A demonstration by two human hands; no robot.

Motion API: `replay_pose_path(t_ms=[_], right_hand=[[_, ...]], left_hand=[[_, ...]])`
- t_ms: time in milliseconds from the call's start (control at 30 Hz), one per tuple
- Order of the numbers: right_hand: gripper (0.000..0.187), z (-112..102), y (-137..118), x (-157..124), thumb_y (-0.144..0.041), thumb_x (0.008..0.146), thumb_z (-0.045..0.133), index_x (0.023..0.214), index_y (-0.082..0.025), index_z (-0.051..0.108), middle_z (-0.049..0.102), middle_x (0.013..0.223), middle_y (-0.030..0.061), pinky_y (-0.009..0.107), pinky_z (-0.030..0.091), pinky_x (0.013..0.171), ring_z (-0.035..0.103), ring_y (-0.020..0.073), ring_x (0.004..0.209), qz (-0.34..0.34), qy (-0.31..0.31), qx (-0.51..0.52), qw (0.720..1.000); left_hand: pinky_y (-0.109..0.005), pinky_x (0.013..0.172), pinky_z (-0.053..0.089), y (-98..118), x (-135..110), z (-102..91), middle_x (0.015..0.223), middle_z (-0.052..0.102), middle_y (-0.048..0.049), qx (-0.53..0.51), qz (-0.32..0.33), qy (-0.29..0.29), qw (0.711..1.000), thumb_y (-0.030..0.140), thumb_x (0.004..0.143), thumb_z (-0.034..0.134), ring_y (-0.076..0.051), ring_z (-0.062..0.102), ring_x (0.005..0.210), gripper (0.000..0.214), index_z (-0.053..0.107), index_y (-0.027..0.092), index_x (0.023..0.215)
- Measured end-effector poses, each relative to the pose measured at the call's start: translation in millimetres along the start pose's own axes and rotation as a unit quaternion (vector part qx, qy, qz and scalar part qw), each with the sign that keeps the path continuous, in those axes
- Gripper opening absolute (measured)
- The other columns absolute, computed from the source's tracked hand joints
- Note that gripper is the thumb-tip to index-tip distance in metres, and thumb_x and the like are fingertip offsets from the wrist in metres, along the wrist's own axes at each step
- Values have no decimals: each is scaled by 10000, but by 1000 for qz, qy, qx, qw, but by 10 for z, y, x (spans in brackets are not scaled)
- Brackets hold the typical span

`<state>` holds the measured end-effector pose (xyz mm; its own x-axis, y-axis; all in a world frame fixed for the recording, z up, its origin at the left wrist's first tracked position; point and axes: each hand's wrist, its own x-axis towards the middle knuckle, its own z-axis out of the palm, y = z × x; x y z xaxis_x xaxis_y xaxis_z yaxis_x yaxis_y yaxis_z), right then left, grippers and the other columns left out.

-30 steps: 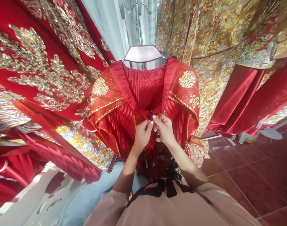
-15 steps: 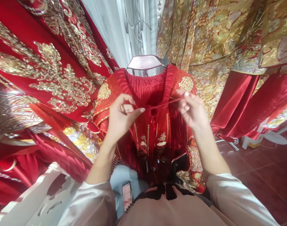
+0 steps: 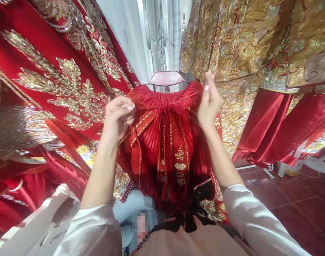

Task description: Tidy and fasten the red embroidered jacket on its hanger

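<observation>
A red pleated skirt with gold embroidery hangs in front of me on a pink hanger. A thin red drawstring runs across its gathered waistband. My left hand is closed, pinching the left end of the string at the waist. My right hand is raised at the right side of the waistband, fingers pressed together on the other end of the string.
Red and gold embroidered garments hang close on the left, gold ones on the right. A white carved panel is at lower left. Red floor tiles lie to the right, with a white fan base on them.
Both hands rose from a knot at the skirt's middle, pulled the string apart sideways, and now hold its ends up at the waistband. The outer embroidered flaps have dropped away.
</observation>
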<state>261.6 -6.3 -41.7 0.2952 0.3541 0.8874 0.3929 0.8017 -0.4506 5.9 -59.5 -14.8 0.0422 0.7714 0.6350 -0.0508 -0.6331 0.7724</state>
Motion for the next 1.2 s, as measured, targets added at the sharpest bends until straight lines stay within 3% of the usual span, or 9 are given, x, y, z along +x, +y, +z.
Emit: replay_pose_path(t_ms=[167,400,533,633,733,833,933,1033,1200], right_hand=[[285,93,87,-89,-267,920,385,1066,-256,629,550,1298,62,557,318,1063,379,275,1321,-109,-217,-221,945],[262,0,-178,-163,-270,918,423,811,-177,642,633,903,80,342,456,786,593,187,873,-99,-184,-234,950],[201,-5,-248,-155,-271,863,522,732,-150,616,554,594,16,252,400,544,492,106,537,104,-249,-80,960],[121,-55,-178,-82,-238,819,575,751,-139,593,494,457,-35,198,264,381,339,51,360,327,-349,66,876],[77,-104,-130,-7,-183,736,634,783,-122,628,504,430,-43,174,184,335,311,32,330,389,-453,116,794],[218,-70,-129,18,-259,763,612,906,-110,682,503,441,-51,170,166,338,298,25,339,334,-483,175,790],[283,53,-111,-24,-326,824,560,976,-133,700,515,477,-50,178,277,396,346,38,379,220,-399,173,874],[261,170,-41,-102,-286,872,508,973,-168,718,596,594,-8,229,434,588,534,97,557,49,-345,62,935],[285,235,82,-162,-220,930,423,1019,-162,687,637,777,55,249,440,650,587,139,700,-172,-337,-77,922]], left_hand=[[-270,488,333,30,-128,-170,517,513,17,395,61,-64,914,261,708,626,-92,384,452,112,683,187,648],[-311,619,400,-280,-62,-158,661,559,-35,535,151,100,825,256,807,576,-168,523,608,142,704,197,791],[-304,630,394,-506,93,-35,690,534,-37,474,171,212,837,230,830,585,-169,524,660,106,672,191,782],[-294,662,406,-605,246,117,686,536,-24,390,172,262,866,204,779,647,-161,525,693,43,651,177,745],[-262,644,414,-601,345,300,649,552,-2,263,153,221,927,199,745,663,-130,515,650,44,650,165,721],[-232,576,401,-522,353,457,636,597,-7,166,64,11,984,264,718,674,-108,507,594,131,654,143,672],[-223,527,363,-451,326,545,594,591,-7,153,-6,-127,980,343,655,719,-93,471,537,233,653,122,623],[-215,503,320,-439,315,579,534,528,22,167,-1,-122,978,344,630,724,-77,413,504,241,644,118,600],[-210,481,264,-504,294,595,504,429,51,206,18,-104,973,255,678,623,-64,326,481,150,622,123,607]])
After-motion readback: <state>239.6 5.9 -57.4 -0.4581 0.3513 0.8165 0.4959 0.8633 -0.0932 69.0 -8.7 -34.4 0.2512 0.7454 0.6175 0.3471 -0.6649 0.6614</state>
